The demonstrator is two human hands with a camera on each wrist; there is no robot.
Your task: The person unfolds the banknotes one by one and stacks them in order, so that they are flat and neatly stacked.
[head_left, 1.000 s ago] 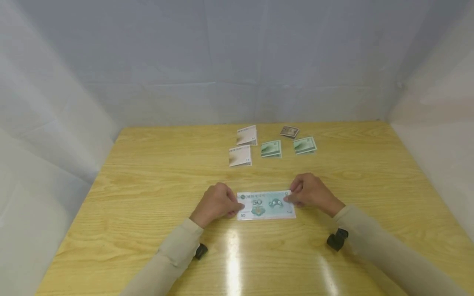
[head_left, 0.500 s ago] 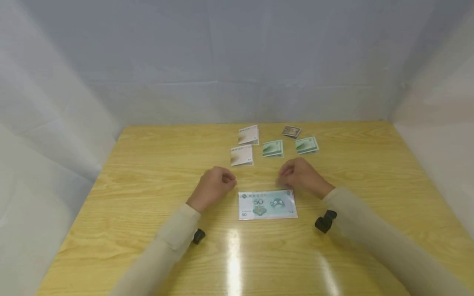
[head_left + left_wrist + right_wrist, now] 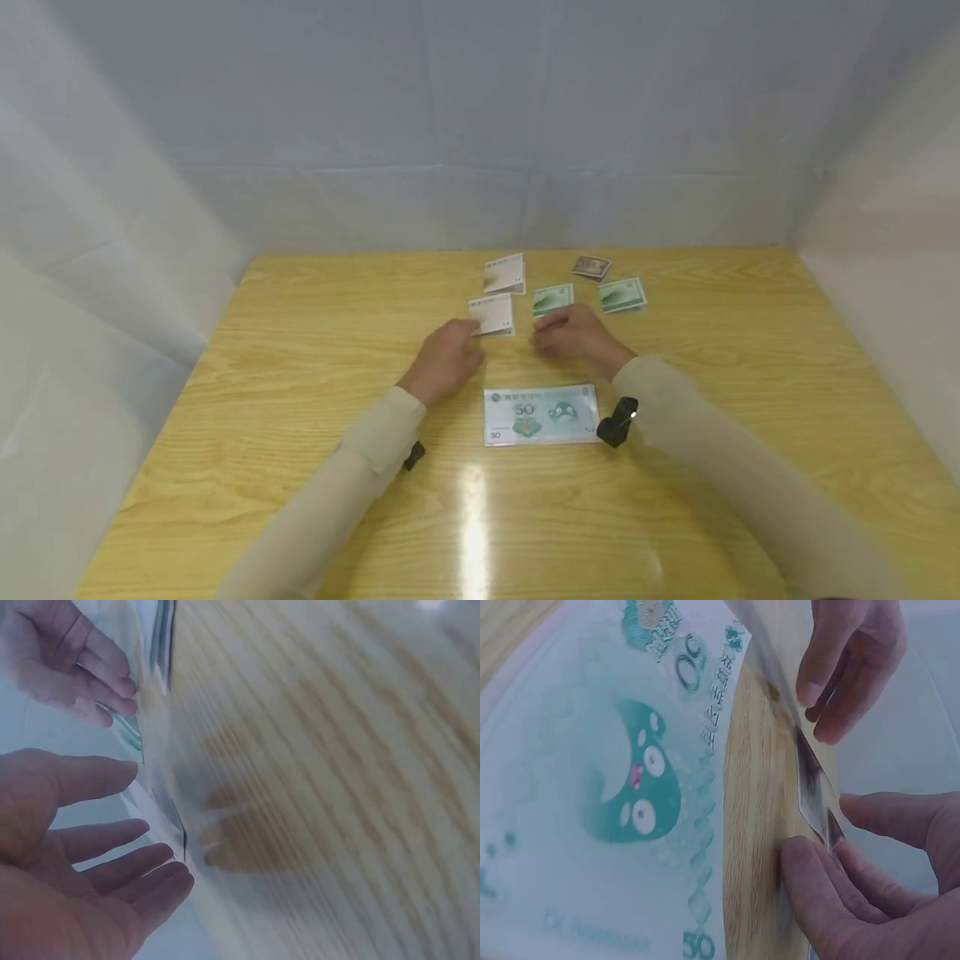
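A teal 50 banknote (image 3: 542, 415) lies flat on the table in front of both hands; it fills the left of the right wrist view. My left hand (image 3: 447, 362) reaches to the near left corner of a folded whitish banknote (image 3: 493, 313), its fingertips overlapping that corner. In the left wrist view the left hand's fingers (image 3: 120, 838) are spread and hold nothing. My right hand (image 3: 573, 340) is at the near edge of a folded green banknote (image 3: 553, 297), partly covering it. Its thumb and fingers (image 3: 810, 881) are parted in the right wrist view.
Another folded whitish banknote (image 3: 505, 273) lies behind the first. A second folded green banknote (image 3: 622, 294) and a small brown folded banknote (image 3: 592, 267) lie to the right. White cloth (image 3: 480, 125) walls the wooden table (image 3: 300, 333) at the back and sides.
Both hands have let go of the teal banknote's ends. They have moved forward over the table, the right one also leftward, to the folded banknotes. The teal banknote stays flat.
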